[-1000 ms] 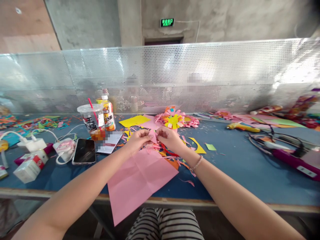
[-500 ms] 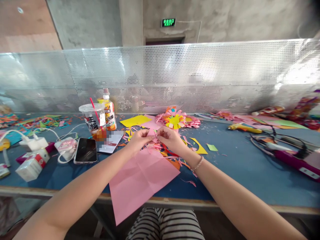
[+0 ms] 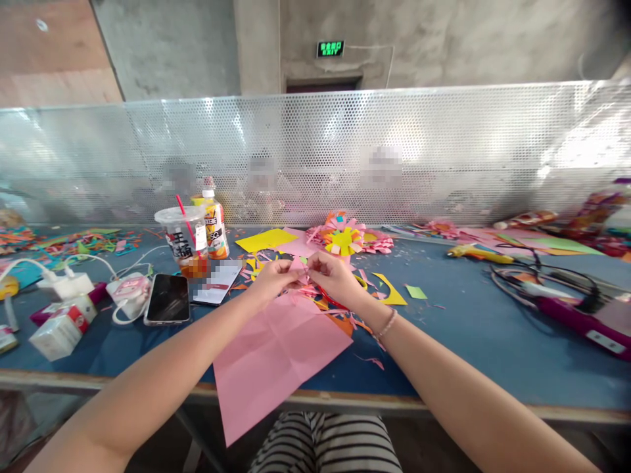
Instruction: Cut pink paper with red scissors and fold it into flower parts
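Two hands meet at one small piece of pink paper

Left-hand [image 3: 273, 279] thumb and fingers pinch the small pink piece [image 3: 298, 264], which sticks up from between their tips. The right hand [image 3: 329, 272] has its bent fingertips at the piece's right edge; whether they clamp it, I cannot tell. Just below the hands, a creased pink sheet [image 3: 279, 361] lies with one corner past the table's front edge. Paper scraps [image 3: 345, 323] surround the grip; paper flowers [image 3: 345, 240] sit beyond it. Farther left are a phone [image 3: 167, 299], a cup [image 3: 178, 238] and a bottle [image 3: 215, 230].
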Motion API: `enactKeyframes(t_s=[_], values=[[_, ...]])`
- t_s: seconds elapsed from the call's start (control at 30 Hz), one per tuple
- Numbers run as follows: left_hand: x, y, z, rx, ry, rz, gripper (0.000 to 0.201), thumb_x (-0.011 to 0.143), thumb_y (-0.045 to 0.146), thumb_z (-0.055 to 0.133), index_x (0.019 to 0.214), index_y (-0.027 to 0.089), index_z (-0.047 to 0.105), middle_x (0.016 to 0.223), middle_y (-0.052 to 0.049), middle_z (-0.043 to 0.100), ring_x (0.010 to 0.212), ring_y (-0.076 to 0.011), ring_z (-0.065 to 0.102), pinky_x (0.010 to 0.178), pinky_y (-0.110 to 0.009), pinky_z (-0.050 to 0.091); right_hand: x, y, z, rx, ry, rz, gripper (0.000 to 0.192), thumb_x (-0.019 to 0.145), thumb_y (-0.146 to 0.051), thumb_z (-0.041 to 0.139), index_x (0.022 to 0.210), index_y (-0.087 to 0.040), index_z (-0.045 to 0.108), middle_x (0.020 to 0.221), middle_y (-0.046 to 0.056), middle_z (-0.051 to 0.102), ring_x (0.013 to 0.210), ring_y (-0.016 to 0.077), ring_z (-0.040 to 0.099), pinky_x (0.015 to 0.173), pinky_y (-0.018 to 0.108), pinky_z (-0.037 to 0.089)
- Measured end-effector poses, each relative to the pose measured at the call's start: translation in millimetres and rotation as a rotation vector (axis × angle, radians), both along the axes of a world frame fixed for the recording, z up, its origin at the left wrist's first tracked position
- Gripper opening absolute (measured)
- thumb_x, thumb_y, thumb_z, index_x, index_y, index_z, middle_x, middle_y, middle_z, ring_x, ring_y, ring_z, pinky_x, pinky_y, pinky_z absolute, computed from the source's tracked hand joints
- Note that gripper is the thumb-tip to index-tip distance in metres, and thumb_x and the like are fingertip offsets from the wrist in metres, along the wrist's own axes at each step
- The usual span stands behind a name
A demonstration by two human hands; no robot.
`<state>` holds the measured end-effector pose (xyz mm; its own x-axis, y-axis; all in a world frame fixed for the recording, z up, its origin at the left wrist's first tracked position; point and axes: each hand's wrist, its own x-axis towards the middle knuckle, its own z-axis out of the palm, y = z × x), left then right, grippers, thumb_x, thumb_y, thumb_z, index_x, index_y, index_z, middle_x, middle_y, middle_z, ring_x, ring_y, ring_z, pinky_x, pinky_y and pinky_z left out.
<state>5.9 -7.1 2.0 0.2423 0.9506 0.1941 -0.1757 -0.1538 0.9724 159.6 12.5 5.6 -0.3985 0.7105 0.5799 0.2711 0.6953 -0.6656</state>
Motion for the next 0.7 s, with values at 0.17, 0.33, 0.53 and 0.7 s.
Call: enactKeyframes(t_s=[0.17, 0.33, 0.53, 0.7], values=[[0.7, -0.3, -1.4, -0.021, -0.039, -0.013, 0.018, 0.058, 0.018, 0.068, 0.069, 0.01, 0.058, 0.059, 0.0, 0.058, 0.057, -0.0084, 0.056, 0.06, -0.023, 0.044, 0.0, -3.1, 2.0, 0.015, -0.011, 0.006, 0.004, 0.068, -0.014, 0.047, 0.071, -0.016, 0.048, 0.062, -0.003, 0.049, 0.054, 0.0074, 0.044, 0.051, 0.02, 0.035], [0.8, -1.5, -0.5, -0.037, -0.091, -0.052, 0.014, 0.06, 0.017, 0.067, 0.066, 0.009, 0.058, 0.061, -0.002, 0.06, 0.058, -0.0087, 0.056, 0.06, -0.022, 0.044, 1.3, -5.3, 3.1, 0.05, -0.008, 0.001, 0.005, 0.068, -0.012, 0.047, 0.07, -0.017, 0.049, 0.064, -0.002, 0.051, 0.058, 0.0086, 0.048, 0.055, 0.021, 0.039], [-1.0, -2.7, 0.6, -0.079, -0.162, -0.08, 0.014, 0.06, 0.017, 0.067, 0.066, 0.009, 0.059, 0.063, -0.003, 0.061, 0.058, -0.0093, 0.057, 0.058, -0.022, 0.044, 2.0, -5.4, 4.6, 0.108, -0.022, -0.018, 0.008, 0.069, -0.012, 0.048, 0.073, -0.016, 0.054, 0.068, 0.0, 0.055, 0.064, 0.0103, 0.052, 0.059, 0.023, 0.041], [-0.8, -2.8, -0.3, -0.088, -0.192, -0.093, 0.012, 0.06, 0.016, 0.067, 0.063, 0.01, 0.057, 0.062, -0.003, 0.06, 0.059, -0.0087, 0.057, 0.06, -0.021, 0.044, 1.2, -8.3, 6.4, 0.139, -0.018, -0.047, 0.009, 0.069, -0.012, 0.049, 0.073, -0.017, 0.056, 0.068, 0.0, 0.056, 0.062, 0.01, 0.051, 0.055, 0.022, 0.041]])
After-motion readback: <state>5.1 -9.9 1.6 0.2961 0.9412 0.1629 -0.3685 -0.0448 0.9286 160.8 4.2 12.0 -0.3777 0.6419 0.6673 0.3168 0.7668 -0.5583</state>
